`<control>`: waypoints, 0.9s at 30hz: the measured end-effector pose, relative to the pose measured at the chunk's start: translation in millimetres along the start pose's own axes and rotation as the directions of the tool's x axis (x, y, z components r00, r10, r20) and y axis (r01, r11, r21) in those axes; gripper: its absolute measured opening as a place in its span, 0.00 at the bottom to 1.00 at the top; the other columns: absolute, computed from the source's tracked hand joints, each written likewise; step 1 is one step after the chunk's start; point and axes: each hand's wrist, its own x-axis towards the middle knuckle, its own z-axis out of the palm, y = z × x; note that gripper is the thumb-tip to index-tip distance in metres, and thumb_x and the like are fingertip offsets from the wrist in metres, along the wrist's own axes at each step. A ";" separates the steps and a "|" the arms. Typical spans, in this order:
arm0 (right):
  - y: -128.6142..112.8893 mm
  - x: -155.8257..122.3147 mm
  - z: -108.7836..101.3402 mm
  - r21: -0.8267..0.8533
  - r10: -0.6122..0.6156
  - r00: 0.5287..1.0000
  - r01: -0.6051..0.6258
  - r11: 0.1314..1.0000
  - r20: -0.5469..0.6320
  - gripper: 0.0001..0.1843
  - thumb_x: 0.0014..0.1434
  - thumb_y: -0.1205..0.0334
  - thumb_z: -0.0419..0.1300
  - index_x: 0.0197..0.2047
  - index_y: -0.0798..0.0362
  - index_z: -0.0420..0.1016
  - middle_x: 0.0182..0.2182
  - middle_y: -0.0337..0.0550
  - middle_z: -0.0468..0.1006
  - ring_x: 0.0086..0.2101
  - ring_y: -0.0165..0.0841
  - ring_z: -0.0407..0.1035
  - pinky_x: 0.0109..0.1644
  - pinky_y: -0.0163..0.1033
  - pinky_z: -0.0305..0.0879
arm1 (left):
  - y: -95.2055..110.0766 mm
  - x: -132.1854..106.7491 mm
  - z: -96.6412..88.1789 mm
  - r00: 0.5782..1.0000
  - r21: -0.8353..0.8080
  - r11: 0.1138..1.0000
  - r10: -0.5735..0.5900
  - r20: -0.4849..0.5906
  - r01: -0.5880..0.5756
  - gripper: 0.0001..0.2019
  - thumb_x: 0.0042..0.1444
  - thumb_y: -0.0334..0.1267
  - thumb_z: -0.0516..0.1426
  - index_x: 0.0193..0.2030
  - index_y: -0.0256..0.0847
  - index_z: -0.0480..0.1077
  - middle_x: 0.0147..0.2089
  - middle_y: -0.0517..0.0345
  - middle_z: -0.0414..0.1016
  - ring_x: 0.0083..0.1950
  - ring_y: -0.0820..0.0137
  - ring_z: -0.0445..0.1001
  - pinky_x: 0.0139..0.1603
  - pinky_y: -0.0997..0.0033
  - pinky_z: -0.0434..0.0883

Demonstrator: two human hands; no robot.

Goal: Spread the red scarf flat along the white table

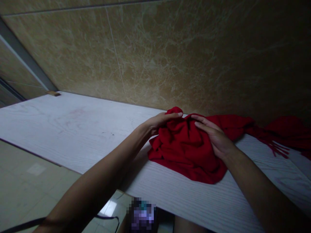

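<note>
A red scarf (187,152) lies bunched on a white wood-grain table (73,129), its fringed end (277,147) trailing off to the right along the wall. My left hand (161,121) reaches in from the lower left and pinches a raised fold at the top of the bunch. My right hand (215,136) rests on the right side of the same bunch, fingers pressed into the cloth beside the left fingertips.
A tan marble-tiled wall (155,51) stands directly behind the table. A small wooden block (53,93) sits at the table's far left corner. Pale tiled floor (26,181) shows below the table's front edge on the left.
</note>
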 end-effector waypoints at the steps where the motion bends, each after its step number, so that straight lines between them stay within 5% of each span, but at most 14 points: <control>1: -1.2 0.6 -1.4 0.000 -0.027 0.999 0.027 1.000 -0.020 0.20 0.55 0.59 0.73 0.52 0.41 0.81 0.49 0.35 0.85 0.52 0.34 0.79 0.62 0.39 0.72 | -0.7 -0.9 0.3 1.000 0.061 0.998 0.000 -0.006 0.000 0.08 0.56 0.34 0.70 0.33 0.32 0.78 0.33 0.47 0.83 0.31 0.68 0.79 0.37 0.70 0.75; 4: -5.4 1.2 -4.3 0.005 -0.086 0.993 0.086 0.996 -0.083 0.22 0.53 0.58 0.74 0.52 0.40 0.80 0.43 0.34 0.85 0.48 0.35 0.79 0.59 0.40 0.74 | -5.5 -1.1 -0.3 0.993 0.343 0.938 0.078 -0.086 -0.044 0.10 0.51 0.33 0.72 0.28 0.34 0.76 0.27 0.53 0.78 0.25 0.71 0.72 0.28 0.72 0.66; 7: -9.7 -0.8 -4.2 0.010 -0.123 0.986 0.125 0.992 -0.111 0.20 0.52 0.57 0.74 0.49 0.41 0.80 0.39 0.35 0.84 0.46 0.37 0.80 0.57 0.42 0.75 | -11.9 2.7 -4.0 0.957 0.615 0.782 0.247 -0.154 -0.102 0.15 0.54 0.32 0.67 0.20 0.36 0.70 0.18 0.61 0.67 0.20 0.75 0.60 0.23 0.72 0.53; 10: -13.8 -6.5 -0.4 0.020 -0.123 0.988 0.125 0.992 -0.094 0.17 0.50 0.58 0.75 0.44 0.43 0.79 0.39 0.36 0.84 0.46 0.38 0.80 0.57 0.43 0.75 | -15.7 8.5 -8.5 0.924 0.654 0.725 0.367 -0.106 -0.213 0.13 0.57 0.29 0.62 0.22 0.37 0.70 0.20 0.63 0.68 0.22 0.76 0.61 0.24 0.73 0.52; 13: -15.8 -13.4 5.0 0.029 -0.072 0.997 0.072 0.997 -0.020 0.17 0.47 0.57 0.76 0.40 0.44 0.79 0.38 0.36 0.84 0.41 0.37 0.79 0.52 0.41 0.76 | -15.4 14.3 -9.4 0.902 0.510 0.811 0.408 -0.142 -0.286 0.12 0.62 0.27 0.58 0.26 0.38 0.71 0.22 0.63 0.69 0.23 0.75 0.63 0.26 0.75 0.56; 17: -9.6 -16.0 8.8 -0.031 0.033 0.992 -0.029 0.999 0.124 0.16 0.50 0.51 0.77 0.36 0.47 0.80 0.33 0.37 0.82 0.34 0.34 0.77 0.44 0.37 0.76 | -8.6 16.9 -0.5 0.946 0.017 0.989 0.146 -0.289 -0.148 0.14 0.70 0.34 0.53 0.32 0.38 0.74 0.24 0.56 0.75 0.24 0.69 0.71 0.36 0.71 0.70; 22: 6.6 -10.0 9.0 -0.001 0.196 0.946 -0.203 0.979 0.256 0.25 0.52 0.35 0.73 0.36 0.48 0.79 0.33 0.41 0.84 0.39 0.38 0.80 0.43 0.39 0.78 | 2.6 3.9 15.6 0.994 -0.351 0.935 0.001 -0.105 -0.038 0.18 0.74 0.42 0.48 0.57 0.37 0.76 0.36 0.51 0.84 0.39 0.61 0.84 0.53 0.62 0.78; 25: 9.1 -10.5 11.8 -0.019 0.250 0.898 -0.261 0.965 0.361 0.33 0.54 0.27 0.67 0.47 0.48 0.80 0.40 0.46 0.86 0.48 0.43 0.80 0.49 0.46 0.78 | 1.9 -2.6 19.9 1.000 -0.382 0.924 -0.009 0.001 0.009 0.18 0.74 0.42 0.50 0.60 0.38 0.75 0.39 0.52 0.84 0.41 0.62 0.84 0.54 0.63 0.79; 27: 6.2 -12.9 15.3 0.029 0.160 0.918 -0.183 0.983 0.364 0.40 0.49 0.24 0.68 0.52 0.47 0.80 0.44 0.48 0.86 0.53 0.46 0.78 0.54 0.48 0.77 | -0.9 -3.9 21.2 0.998 -0.375 0.926 -0.030 0.062 0.051 0.18 0.74 0.42 0.51 0.60 0.38 0.75 0.39 0.53 0.84 0.41 0.63 0.85 0.54 0.64 0.79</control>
